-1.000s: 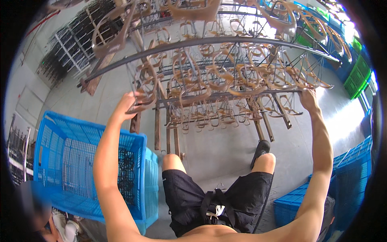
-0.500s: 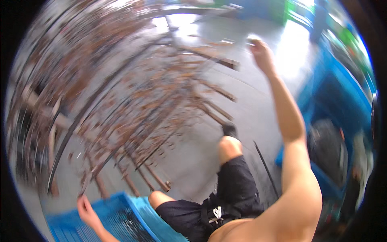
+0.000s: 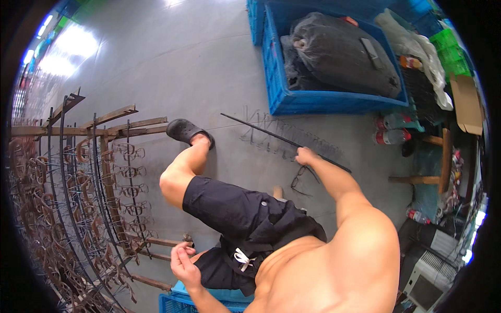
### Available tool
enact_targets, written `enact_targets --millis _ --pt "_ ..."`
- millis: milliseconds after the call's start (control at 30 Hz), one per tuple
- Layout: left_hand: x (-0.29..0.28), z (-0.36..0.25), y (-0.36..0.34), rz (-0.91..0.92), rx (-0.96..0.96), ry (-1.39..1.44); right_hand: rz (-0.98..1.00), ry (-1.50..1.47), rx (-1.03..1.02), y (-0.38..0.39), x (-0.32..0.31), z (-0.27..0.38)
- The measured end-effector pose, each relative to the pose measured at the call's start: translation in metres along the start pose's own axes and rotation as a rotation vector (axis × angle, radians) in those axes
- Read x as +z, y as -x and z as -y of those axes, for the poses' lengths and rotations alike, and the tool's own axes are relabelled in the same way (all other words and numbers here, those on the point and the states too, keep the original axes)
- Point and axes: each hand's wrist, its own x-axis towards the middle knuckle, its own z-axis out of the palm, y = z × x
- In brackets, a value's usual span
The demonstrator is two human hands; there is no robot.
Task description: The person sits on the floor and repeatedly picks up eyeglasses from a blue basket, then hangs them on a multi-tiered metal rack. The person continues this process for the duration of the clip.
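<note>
The right hand (image 3: 305, 155) grips a slim, straight black rod (image 3: 261, 130) over the grey floor (image 3: 209, 68), fine wire prongs along its length; a dark spectacle frame (image 3: 298, 178) shows beside the wrist. The left hand (image 3: 185, 267) curls, its grip unclear.

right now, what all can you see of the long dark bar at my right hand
The dark bar is thin and straight, metal by its look, with many fine wire prongs along it. It slants down rightward across the view, against the grey floor. The right hand overlaps it right of its middle; whether it is raised, I cannot tell.
</note>
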Motion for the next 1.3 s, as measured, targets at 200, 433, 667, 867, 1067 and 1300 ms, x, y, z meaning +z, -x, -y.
enact_targets --millis 200,433,667,867,1067,1300 --pt "-0.021 -0.009 -0.022 -0.038 -0.213 -0.107 -0.433 -0.234 0.256 -0.069 0.042 0.018" --pt "-0.078 0.116 0.028 -0.019 -0.411 -0.509 -0.282 -0.223 0.48 -0.105 0.054 0.028" --pt "-0.088 0.123 0.047 -0.24 -0.378 -0.567 -0.319 -0.158 0.271 -0.107 0.05 -0.006" --pt "-0.078 0.108 0.044 -0.318 -0.405 -0.251 -0.501 -0.16 0.193 -0.041 -0.005 -0.026" --pt "-0.058 0.108 0.047 -0.201 -0.262 -0.34 -0.733 -0.21 -0.142 0.021 -0.011 -0.019" --pt "-0.05 0.116 0.051 -0.17 -0.294 0.21 -1.068 -0.072 -0.038 0.045 -0.06 -0.002"
